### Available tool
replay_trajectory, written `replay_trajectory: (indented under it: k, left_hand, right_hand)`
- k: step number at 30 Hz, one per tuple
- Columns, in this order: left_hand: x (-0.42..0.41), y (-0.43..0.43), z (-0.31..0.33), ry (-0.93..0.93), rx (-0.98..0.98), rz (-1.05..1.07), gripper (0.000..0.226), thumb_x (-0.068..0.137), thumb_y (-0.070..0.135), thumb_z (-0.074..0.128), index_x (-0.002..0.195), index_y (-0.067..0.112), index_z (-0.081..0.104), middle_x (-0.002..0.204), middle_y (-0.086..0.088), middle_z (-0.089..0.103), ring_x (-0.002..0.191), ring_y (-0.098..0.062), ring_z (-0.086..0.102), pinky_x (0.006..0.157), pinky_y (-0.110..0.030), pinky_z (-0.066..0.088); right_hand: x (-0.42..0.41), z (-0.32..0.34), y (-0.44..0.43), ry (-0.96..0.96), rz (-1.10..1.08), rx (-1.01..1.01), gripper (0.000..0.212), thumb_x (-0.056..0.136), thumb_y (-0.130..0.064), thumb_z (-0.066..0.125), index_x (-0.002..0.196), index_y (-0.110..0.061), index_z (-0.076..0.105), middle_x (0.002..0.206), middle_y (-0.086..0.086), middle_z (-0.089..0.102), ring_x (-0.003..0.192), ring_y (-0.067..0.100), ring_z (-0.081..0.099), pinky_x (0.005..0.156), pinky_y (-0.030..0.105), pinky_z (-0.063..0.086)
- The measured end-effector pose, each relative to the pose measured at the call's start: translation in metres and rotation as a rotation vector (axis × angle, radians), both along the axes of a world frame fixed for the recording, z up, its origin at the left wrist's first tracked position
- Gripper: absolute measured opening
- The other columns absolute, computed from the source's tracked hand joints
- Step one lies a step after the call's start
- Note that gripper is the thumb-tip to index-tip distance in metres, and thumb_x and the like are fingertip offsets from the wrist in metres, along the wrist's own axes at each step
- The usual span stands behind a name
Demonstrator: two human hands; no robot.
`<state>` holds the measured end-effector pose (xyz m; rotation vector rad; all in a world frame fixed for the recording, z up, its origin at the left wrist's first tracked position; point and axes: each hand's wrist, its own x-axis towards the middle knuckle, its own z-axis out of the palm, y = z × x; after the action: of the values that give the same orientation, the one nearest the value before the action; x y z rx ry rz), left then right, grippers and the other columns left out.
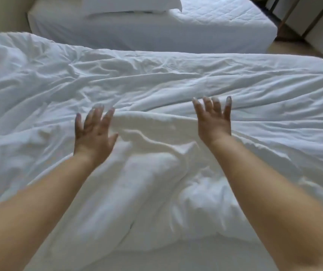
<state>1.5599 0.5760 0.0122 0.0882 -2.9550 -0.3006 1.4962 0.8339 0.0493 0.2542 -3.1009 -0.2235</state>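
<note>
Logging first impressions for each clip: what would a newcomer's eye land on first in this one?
Reaching in from below, the left hand and right hand are spread open, fingers straight, over the middle of a rumpled white duvet that fills most of the view. Behind it, at the top, stands a second bed with a white pillow on its left end.
</note>
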Motion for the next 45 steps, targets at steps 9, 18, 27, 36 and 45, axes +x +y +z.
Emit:
replay_trajectory:
  k: [9, 18, 27, 36, 45]
  left_hand:
    - [0.119, 0.016, -0.087, -0.541, -0.065, -0.084, 0.088, 0.086, 0.060, -0.004, 0.117, 0.012, 0.064, 0.127, -0.015, 0.058, 0.122, -0.026, 0.049, 0.107, -0.028, 0.003]
    - [0.167, 0.074, -0.059, -0.630, -0.025, 0.025, 0.125, 0.042, 0.085, -0.018, 0.147, 0.018, -0.008, 0.156, 0.004, -0.003, 0.144, -0.011, 0.001, 0.115, -0.027, 0.001]
    - [0.178, 0.110, -0.049, -0.589, -0.115, 0.100, 0.075, 0.093, 0.052, 0.033, 0.147, 0.012, 0.000, 0.155, -0.002, 0.008, 0.143, -0.016, 0.011, 0.114, -0.029, 0.015]
    - [0.188, 0.162, -0.033, -0.577, -0.206, -0.052, 0.067, 0.094, 0.051, 0.031, 0.147, 0.021, 0.005, 0.154, -0.002, 0.016, 0.141, -0.018, 0.020, 0.110, -0.029, 0.022]
    - [0.180, 0.411, -0.012, -0.418, -0.031, -0.488, 0.059, 0.096, 0.041, 0.034, 0.147, 0.024, 0.008, 0.151, 0.002, 0.025, 0.139, -0.014, 0.025, 0.112, -0.025, 0.011]
  right_hand:
    - [0.133, -0.117, 0.036, -0.520, -0.241, -0.106, 0.057, 0.097, -0.042, 0.012, 0.146, -0.024, -0.012, 0.155, 0.002, -0.017, 0.144, 0.017, -0.012, 0.113, 0.046, -0.010]
    - [0.182, -0.094, 0.080, -0.610, -0.065, -0.028, 0.079, 0.071, -0.051, 0.012, 0.129, -0.017, 0.054, 0.137, 0.012, 0.049, 0.126, 0.024, 0.049, 0.103, 0.031, -0.034]
    - [0.253, -0.067, 0.154, -0.705, -0.189, -0.188, 0.070, 0.087, -0.056, 0.010, 0.148, -0.025, -0.005, 0.157, -0.001, -0.008, 0.144, 0.013, 0.000, 0.115, 0.038, -0.004]
    - [0.347, -0.042, 0.214, -0.613, -0.505, -0.286, 0.065, 0.097, -0.046, 0.025, 0.147, -0.025, -0.011, 0.156, -0.004, -0.009, 0.144, 0.012, 0.001, 0.115, 0.037, -0.004]
    - [0.379, -0.031, 0.399, -0.420, -0.703, -0.344, 0.067, 0.098, -0.038, 0.032, 0.146, -0.026, -0.013, 0.156, -0.003, -0.012, 0.144, 0.015, -0.002, 0.115, 0.039, -0.006]
